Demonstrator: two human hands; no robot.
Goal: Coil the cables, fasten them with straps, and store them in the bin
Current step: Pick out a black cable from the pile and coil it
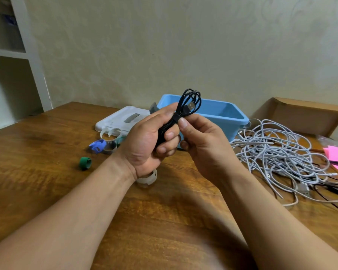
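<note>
Gripping thin black coiled cable [191,100] mid-bundle in left hand [144,141], above wooden tabletop [47,152] near blue plastic bin [222,106]; pinching it with right hand [205,145]. Probably light, springy: best held where loops gather.

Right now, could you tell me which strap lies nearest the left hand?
The whitish strap right by the left hand; the green strap, blue strap and grey strap lie farther left.

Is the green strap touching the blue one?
Apart. The head view shows a strip of bare table between the green strap and the blue strap.
</note>
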